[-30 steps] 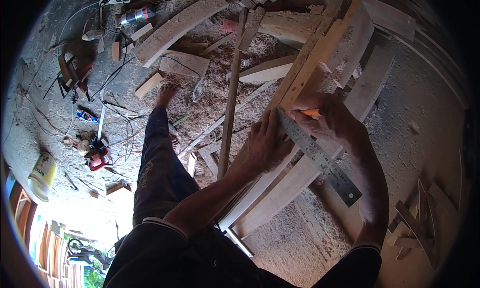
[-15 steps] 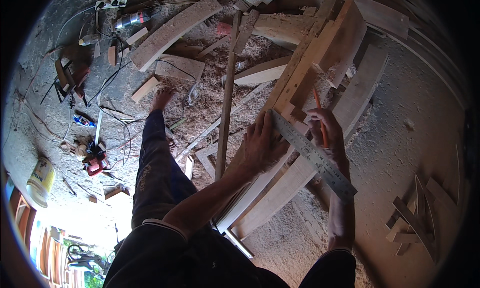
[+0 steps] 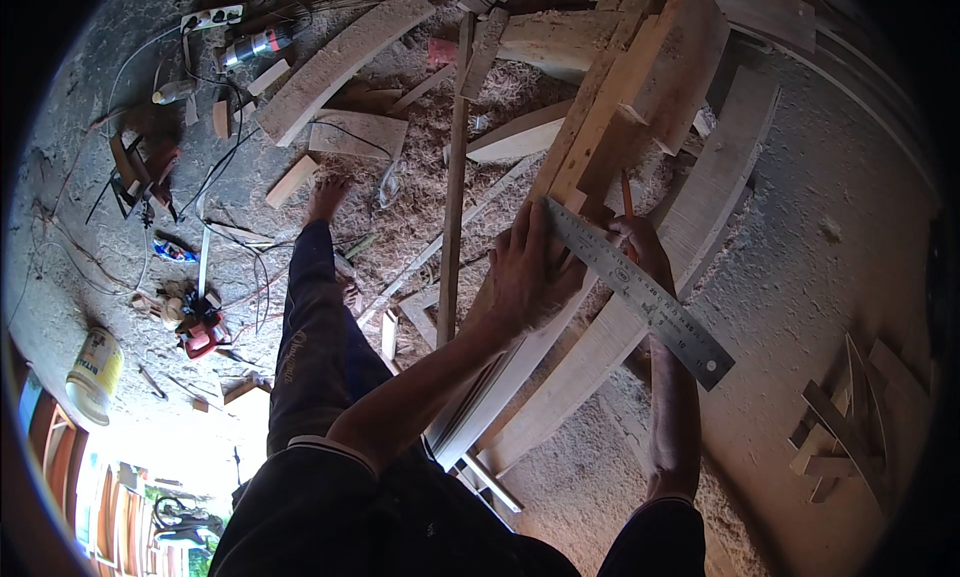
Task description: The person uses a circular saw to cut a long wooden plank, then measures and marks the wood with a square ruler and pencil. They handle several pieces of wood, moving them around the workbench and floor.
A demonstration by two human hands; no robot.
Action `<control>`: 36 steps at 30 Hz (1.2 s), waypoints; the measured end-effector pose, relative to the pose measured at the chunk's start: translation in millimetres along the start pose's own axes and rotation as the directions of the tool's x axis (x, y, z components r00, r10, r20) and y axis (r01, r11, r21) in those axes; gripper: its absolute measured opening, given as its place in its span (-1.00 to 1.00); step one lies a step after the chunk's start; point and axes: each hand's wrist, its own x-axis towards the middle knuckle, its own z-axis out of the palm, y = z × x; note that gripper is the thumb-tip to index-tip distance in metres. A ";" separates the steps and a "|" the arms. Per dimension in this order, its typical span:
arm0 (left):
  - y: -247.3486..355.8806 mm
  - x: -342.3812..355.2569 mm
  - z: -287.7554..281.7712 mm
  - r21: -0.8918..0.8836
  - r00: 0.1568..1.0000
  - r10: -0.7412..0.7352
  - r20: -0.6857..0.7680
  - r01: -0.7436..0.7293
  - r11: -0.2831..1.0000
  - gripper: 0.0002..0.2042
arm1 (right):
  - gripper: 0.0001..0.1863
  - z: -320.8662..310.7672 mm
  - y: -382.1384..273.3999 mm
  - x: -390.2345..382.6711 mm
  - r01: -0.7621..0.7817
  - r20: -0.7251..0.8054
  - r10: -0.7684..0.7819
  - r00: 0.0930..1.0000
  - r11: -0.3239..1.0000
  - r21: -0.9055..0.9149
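Observation:
A flat steel ruler [image 3: 640, 292] lies slantwise across a long wooden beam [image 3: 585, 142], its far end sticking out to the right over other boards. My left hand [image 3: 535, 277] grips the ruler's upper left end against the beam, fingers bent over the wood. Whether a stock joins the ruler under that hand is hidden. My right hand [image 3: 648, 252] is closed around an orange pencil [image 3: 627, 195] just beyond the ruler, beside a notched part of the beam. The pencil points up and away; its lower part is hidden by the hand.
Curved planks [image 3: 350, 62] and shavings cover the floor ahead. A power tool [image 3: 255, 47], a power strip [image 3: 212, 18], cables and a red tool [image 3: 203, 335] lie left, near a yellow-white bucket [image 3: 95, 377]. Wood offcuts [image 3: 845, 427] are piled at right. A narrow upright-looking strip [image 3: 455, 187] stands beside the beam.
The ruler has shifted slightly, its free end now farther right. My right hand has closed in more around the pencil, which showed more of its length before. My left hand stays at the ruler's end.

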 end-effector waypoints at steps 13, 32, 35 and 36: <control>5.6 -0.6 -1.9 0.028 0.997 -0.068 0.048 0.066 0.997 -0.03 | -0.46 0.5 4.5 2.7 0.010 0.001 -0.010 1.000 1.000 -0.008; -1.8 0.3 5.4 0.030 0.999 0.004 -0.053 -0.003 1.000 0.00 | -0.42 0.6 8.8 1.8 0.009 0.017 -0.009 1.000 0.999 -0.036; 0.7 0.7 3.1 0.034 1.000 -0.020 -0.020 0.020 0.999 0.01 | -0.44 0.8 6.0 1.6 -0.012 0.021 0.013 1.000 0.999 -0.040; 1.1 1.5 2.2 0.031 1.000 -0.023 -0.009 0.023 0.999 0.01 | -0.46 0.6 5.1 1.4 -0.007 0.019 0.007 1.000 0.999 -0.034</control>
